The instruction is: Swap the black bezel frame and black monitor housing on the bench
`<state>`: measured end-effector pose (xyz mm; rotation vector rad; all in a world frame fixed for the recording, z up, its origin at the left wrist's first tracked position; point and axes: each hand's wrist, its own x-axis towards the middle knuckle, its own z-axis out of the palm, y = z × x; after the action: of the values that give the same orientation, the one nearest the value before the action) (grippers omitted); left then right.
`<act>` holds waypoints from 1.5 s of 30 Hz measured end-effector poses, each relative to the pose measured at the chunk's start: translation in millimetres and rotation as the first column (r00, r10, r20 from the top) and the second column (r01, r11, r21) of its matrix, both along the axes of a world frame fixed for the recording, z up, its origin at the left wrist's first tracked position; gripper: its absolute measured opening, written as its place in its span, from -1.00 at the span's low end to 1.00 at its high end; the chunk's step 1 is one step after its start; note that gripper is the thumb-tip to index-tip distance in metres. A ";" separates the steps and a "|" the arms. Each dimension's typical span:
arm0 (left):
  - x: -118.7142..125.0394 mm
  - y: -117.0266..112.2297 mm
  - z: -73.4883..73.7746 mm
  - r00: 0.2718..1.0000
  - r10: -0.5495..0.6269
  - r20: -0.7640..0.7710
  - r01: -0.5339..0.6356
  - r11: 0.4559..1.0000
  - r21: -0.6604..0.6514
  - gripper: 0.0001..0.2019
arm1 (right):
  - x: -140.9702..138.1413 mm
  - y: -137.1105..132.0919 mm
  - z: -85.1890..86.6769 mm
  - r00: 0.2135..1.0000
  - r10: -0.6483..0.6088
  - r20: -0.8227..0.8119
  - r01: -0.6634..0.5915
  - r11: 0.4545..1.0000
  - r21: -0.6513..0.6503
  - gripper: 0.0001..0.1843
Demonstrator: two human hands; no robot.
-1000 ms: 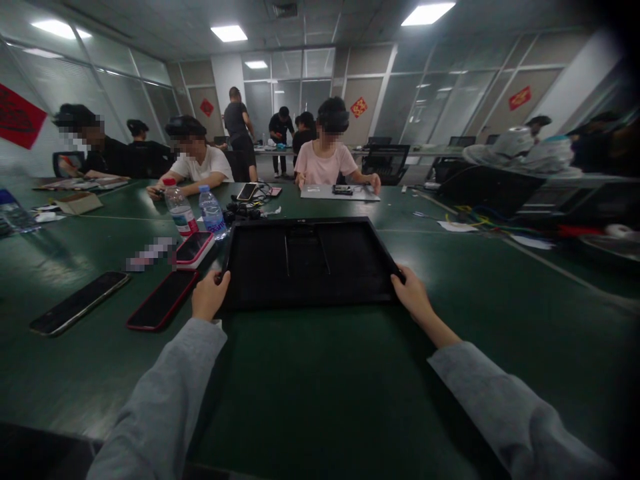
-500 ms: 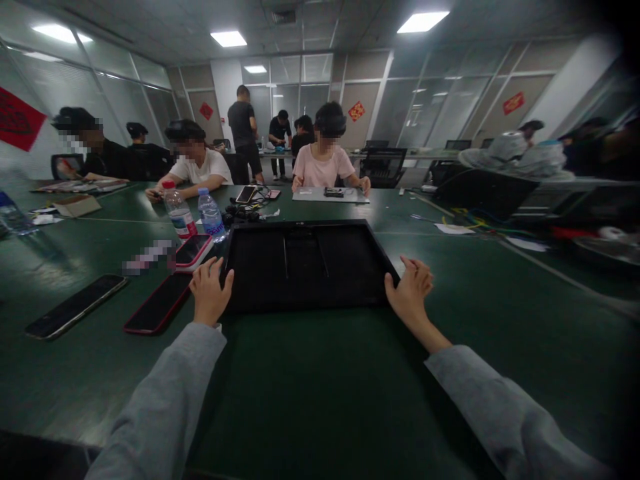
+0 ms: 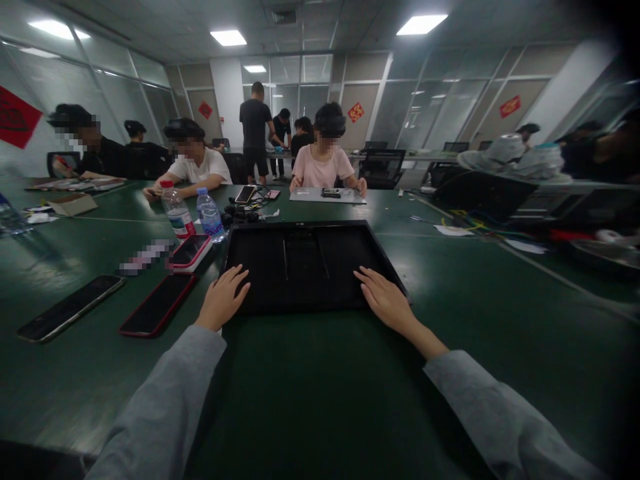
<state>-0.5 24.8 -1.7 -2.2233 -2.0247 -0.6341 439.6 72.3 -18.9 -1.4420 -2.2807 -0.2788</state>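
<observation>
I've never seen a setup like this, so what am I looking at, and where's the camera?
There's no machine: these are a person's bare left hand and right hand, in gray sleeves, seen from one camera worn on that person's head, looking forward and down. Both hands are loosely open over the two ends of a shallow black panel on the green table; neither grips it, though whether they rest on it is hard to tell. Phones and bottles are to its left. Across the table, another person sits behind a gray board.
</observation>
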 end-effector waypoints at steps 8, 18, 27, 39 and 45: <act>3.5 -3.4 -0.6 0.995 0.096 -0.010 -0.093 0.982 0.166 -0.53 | -4.9 -5.3 0.4 0.997 -0.081 -0.017 0.083 0.990 0.115 -0.46; -5.1 -0.3 -9.7 0.976 0.210 0.058 -0.216 0.968 0.128 -0.41 | -2.0 -5.7 -2.6 0.996 -0.086 -0.014 0.087 0.985 0.146 -0.39; -12.6 -0.3 -14.3 0.964 0.211 0.159 -0.223 0.973 0.060 -0.37 | -2.1 -6.2 -2.5 0.996 -0.076 -0.037 0.080 0.990 0.117 -0.41; -21.8 0.3 -23.4 0.921 0.158 0.356 -0.190 0.980 0.055 -0.36 | 0.6 -7.8 -6.0 0.992 -0.106 -0.062 0.113 0.987 0.118 -0.36; -24.7 2.4 -28.3 0.892 0.200 0.404 -0.228 0.973 0.022 -0.26 | -0.3 -10.0 -6.7 0.990 -0.127 -0.068 0.134 0.983 0.126 -0.37</act>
<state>-25.3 27.2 -29.9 -1.9100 -2.3412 -1.1936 439.2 62.3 -25.5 -1.5137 -2.0835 -0.4117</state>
